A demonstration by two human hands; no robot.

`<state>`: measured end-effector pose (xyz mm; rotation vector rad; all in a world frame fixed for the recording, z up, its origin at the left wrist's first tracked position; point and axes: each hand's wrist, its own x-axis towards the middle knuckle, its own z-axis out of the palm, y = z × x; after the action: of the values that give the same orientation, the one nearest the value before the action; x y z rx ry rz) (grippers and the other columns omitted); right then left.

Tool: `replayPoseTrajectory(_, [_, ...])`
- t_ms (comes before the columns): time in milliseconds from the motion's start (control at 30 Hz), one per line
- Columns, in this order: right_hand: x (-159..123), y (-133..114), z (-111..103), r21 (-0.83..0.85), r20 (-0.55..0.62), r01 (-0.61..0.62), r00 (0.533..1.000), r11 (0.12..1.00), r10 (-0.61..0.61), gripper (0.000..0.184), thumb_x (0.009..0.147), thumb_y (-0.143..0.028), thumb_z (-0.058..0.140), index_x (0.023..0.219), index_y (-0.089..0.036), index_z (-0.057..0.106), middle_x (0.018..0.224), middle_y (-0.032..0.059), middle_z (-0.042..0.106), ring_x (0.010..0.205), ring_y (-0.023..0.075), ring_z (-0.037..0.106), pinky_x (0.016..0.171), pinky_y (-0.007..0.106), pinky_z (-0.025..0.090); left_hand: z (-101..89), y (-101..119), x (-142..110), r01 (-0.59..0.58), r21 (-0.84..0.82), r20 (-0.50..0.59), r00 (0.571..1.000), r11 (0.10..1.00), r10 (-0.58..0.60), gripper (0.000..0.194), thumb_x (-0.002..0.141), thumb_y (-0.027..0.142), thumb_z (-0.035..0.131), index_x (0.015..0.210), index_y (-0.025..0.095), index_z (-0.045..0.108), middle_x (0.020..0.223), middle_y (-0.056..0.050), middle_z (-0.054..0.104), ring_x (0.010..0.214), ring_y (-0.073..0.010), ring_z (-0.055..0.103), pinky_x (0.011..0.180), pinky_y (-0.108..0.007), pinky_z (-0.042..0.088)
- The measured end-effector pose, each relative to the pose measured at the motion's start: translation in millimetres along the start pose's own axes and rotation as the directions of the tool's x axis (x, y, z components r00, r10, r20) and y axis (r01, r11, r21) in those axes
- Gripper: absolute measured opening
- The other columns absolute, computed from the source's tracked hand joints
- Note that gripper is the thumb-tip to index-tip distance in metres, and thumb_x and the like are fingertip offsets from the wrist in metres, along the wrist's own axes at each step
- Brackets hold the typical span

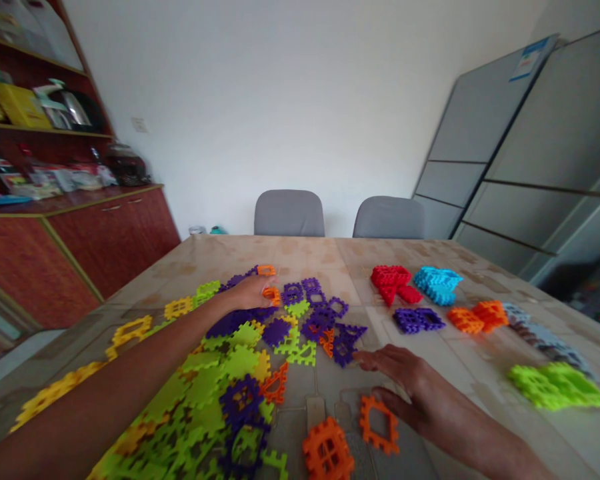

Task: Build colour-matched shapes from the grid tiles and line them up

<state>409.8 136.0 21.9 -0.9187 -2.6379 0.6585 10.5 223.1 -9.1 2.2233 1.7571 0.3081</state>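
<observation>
My left hand stretches over the far part of the loose pile, its fingers closed around an orange plastic interlocking piece. A second orange piece lies just beyond those fingers. My right hand is open, palm down, with its fingertips by a purple triangular piece. Below its thumb lies an orange square frame, and an orange window-shaped piece sits to the left of that. Mixed green pieces, purple and yellow ones spread under and around my left forearm.
Across the table's right side sit sorted stacks: red, light blue, purple, orange, grey and lime green. Two grey chairs stand at the far edge. A wooden cabinet is at left.
</observation>
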Motion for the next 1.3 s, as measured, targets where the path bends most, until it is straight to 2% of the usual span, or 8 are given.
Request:
replayPoseTrajectory(300, [0.8, -2.2, -3.5, -0.016, -0.032, 0.019, 0.999, 1.0, -0.02, 0.039, 0.091, -0.021, 0.057, 0.129, -0.027, 0.059, 0.125, 0.0073, 0.065, 0.112, 0.022, 0.062, 0.097, 0.039, 0.051, -8.2, 5.0, -1.1, 0.016, 0.08, 0.023, 1.0, 0.997, -0.018, 0.034, 0.093, 0.034, 0.064, 0.122, 0.017, 0.057, 0.126, -0.01, 0.058, 0.112, -0.027, 0.059, 0.096, -0.05, 0.049])
replayPoseTrajectory(433, [1.9, 1.7, -14.1, -0.051, -0.171, -0.022, 0.985, 0.998, 0.013, 0.038, 0.092, -0.02, 0.053, 0.129, -0.024, 0.058, 0.11, 0.0069, 0.071, 0.098, 0.0203, 0.068, 0.087, 0.037, 0.055, -15.3, 25.1, -8.6, 0.018, 0.059, -0.065, 0.998, 0.998, -0.015, 0.052, 0.086, 0.04, 0.07, 0.129, 0.016, 0.052, 0.122, -0.012, 0.06, 0.106, -0.0283, 0.061, 0.093, -0.048, 0.05])
replayPoseTrajectory(567, [2.3, 9.6, -33.4, -0.022, -0.451, -0.132, 0.886, 0.991, 0.108, 0.039, 0.091, -0.025, 0.053, 0.129, -0.019, 0.056, 0.095, 0.0057, 0.075, 0.082, 0.0192, 0.071, 0.077, 0.035, 0.056, -11.0, 84.4, -28.5, -0.135, -0.011, -0.106, 0.985, 0.991, 0.133, 0.066, 0.079, 0.032, 0.066, 0.139, 0.018, 0.042, 0.125, -0.01, 0.062, 0.114, -0.0263, 0.059, 0.1, -0.036, 0.045])
replayPoseTrajectory(700, [-1.6, 12.1, -50.7, 0.081, -0.645, -0.21, 0.735, 0.974, 0.211, 0.042, 0.09, -0.037, 0.056, 0.127, -0.018, 0.056, 0.091, 0.0068, 0.076, 0.082, 0.0218, 0.072, 0.072, 0.035, 0.057, 10.8, 165.7, -49.1, -0.347, -0.068, -0.005, 0.938, 0.935, 0.348, 0.069, 0.071, 0.026, 0.072, 0.135, 0.028, 0.047, 0.133, -0.002, 0.059, 0.118, -0.0207, 0.057, 0.102, -0.027, 0.042])
replayPoseTrajectory(800, [-4.9, 11.3, -56.1, 0.108, -0.684, -0.221, 0.691, 0.969, 0.234, 0.044, 0.089, -0.041, 0.057, 0.126, -0.018, 0.057, 0.089, 0.007, 0.076, 0.081, 0.0224, 0.072, 0.075, 0.036, 0.056, 30.9, 211.1, -56.8, -0.405, -0.023, 0.126, 0.906, 0.914, 0.404, 0.062, 0.072, 0.028, 0.072, 0.131, 0.024, 0.052, 0.122, -0.006, 0.064, 0.11, -0.0249, 0.061, 0.095, -0.032, 0.047])
replayPoseTrajectory(1067, [-4.4, 18.0, -52.2, 0.142, -0.616, -0.212, 0.745, 0.967, 0.254, 0.037, 0.089, -0.037, 0.056, 0.12, -0.017, 0.062, 0.088, 0.0063, 0.075, 0.08, 0.0209, 0.07, 0.074, 0.034, 0.054, 65.7, 249.5, -66.6, -0.288, 0.083, 0.149, 0.95, 0.954, 0.274, 0.066, 0.076, 0.044, 0.07, 0.133, 0.016, 0.05, 0.109, -0.014, 0.067, 0.099, -0.0319, 0.065, 0.085, -0.042, 0.053])
replayPoseTrajectory(1200, [-6.0, 17.5, -51.2, 0.054, -0.533, -0.248, 0.812, 0.967, 0.238, 0.036, 0.09, -0.033, 0.051, 0.121, -0.016, 0.061, 0.085, 0.0067, 0.075, 0.076, 0.0204, 0.069, 0.069, 0.032, 0.052, 55.8, 242.0, -67.8, -0.211, 0.102, 0.158, 0.968, 0.972, 0.193, 0.095, 0.068, 0.069, 0.071, 0.143, 0.02, 0.042, 0.114, -0.019, 0.067, 0.1, -0.0378, 0.065, 0.085, -0.048, 0.052])
replayPoseTrajectory(1300, [-5.8, 4.0, -38.3, -0.1, -0.359, -0.33, 0.892, 0.939, 0.275, 0.039, 0.09, -0.029, 0.05, 0.126, -0.018, 0.059, 0.084, 0.0068, 0.075, 0.072, 0.0208, 0.068, 0.067, 0.032, 0.051, 33.2, 217.3, -70.8, -0.15, 0.073, 0.038, 0.988, 0.986, 0.147, 0.078, 0.077, 0.068, 0.063, 0.142, 0.027, 0.046, 0.125, -0.014, 0.064, 0.107, -0.0361, 0.063, 0.09, -0.046, 0.05])
